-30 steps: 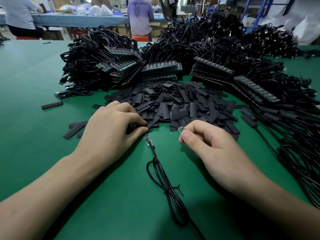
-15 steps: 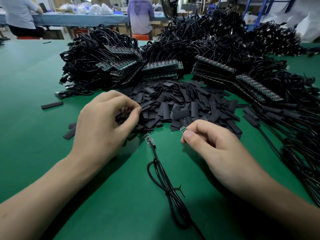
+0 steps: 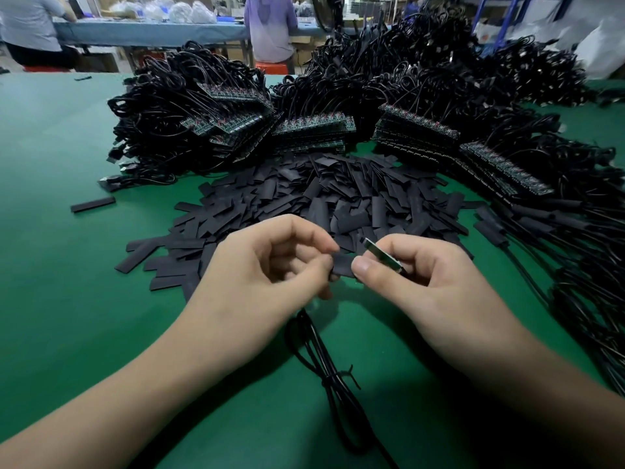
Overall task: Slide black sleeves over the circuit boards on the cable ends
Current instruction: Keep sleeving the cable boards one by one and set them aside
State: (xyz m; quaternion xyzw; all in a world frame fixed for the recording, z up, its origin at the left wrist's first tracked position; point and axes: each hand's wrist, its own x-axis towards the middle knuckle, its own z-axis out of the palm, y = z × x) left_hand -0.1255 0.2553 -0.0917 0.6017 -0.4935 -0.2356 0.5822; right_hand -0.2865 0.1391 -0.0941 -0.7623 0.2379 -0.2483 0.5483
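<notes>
- Sleeve (image 3: 342, 265), black, pinched between thumb and fingers of left hand (image 3: 270, 269), held above green table (image 3: 67, 299).
- Right hand (image 3: 426, 279) pinches circuit board (image 3: 382, 254), its tip just beside the sleeve, not yet inside.
- Tied cable (image 3: 324, 367) lies below the hands.
- Loose sleeve pile (image 3: 338, 198) lies behind, cable heaps (image 3: 189, 123) beyond.

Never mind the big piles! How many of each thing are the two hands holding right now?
black sleeve: 1, pinched by the left hand
circuit board: 1, pinched by the right hand
Total: 2
</notes>
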